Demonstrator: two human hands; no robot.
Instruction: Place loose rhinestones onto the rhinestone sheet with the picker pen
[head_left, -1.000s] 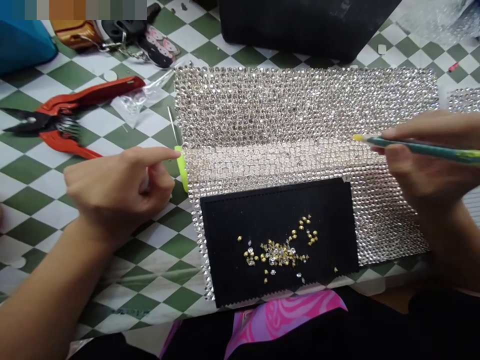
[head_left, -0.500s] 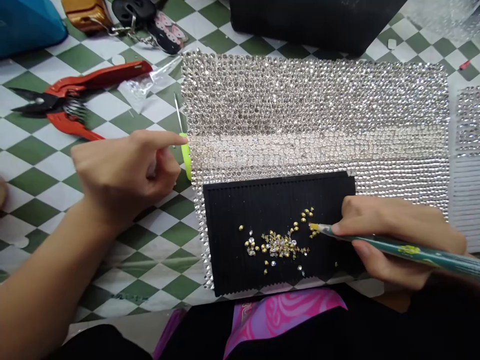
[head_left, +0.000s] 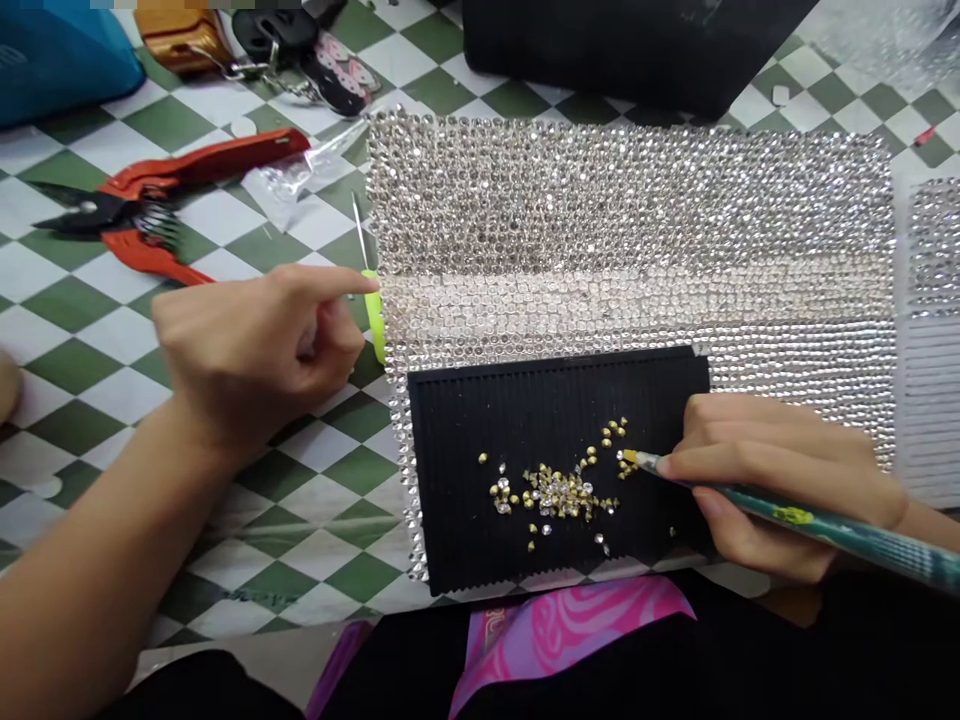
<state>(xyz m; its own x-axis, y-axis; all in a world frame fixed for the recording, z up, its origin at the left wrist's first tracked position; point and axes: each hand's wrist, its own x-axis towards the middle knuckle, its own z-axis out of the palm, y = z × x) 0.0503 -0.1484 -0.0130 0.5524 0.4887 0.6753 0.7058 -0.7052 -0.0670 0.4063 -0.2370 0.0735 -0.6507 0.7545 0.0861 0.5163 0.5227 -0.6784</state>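
Note:
My right hand [head_left: 780,480] grips a dark green pencil-shaped picker [head_left: 795,515] with a yellow tip. Its tip touches or nearly touches a small stone on a black ridged tray [head_left: 465,410]. Loose gold-backed rhinestones [head_left: 559,492] lie heaped on the tray. The tray rests over the lower edge of a silver rhinestone sheet [head_left: 622,190]. My left hand [head_left: 255,340] holds nothing; its index finger reaches out to the sheet's left edge, over the lime-green handle [head_left: 373,315] of a thin metal-pointed tool, while its other fingers curl under.
Red-handled cutters [head_left: 165,205] and a scrap of clear plastic [head_left: 281,185] lie left of the sheet. Keys with a fob [head_left: 277,35], a blue object [head_left: 60,60] and a black box [head_left: 630,50] stand at the back. Another rhinestone strip [head_left: 934,250] lies at the right.
My right hand has shifted slightly left and the picker is tilted a bit more, its tip still by the same stones. The left hand keeps its pose at the sheet's edge.

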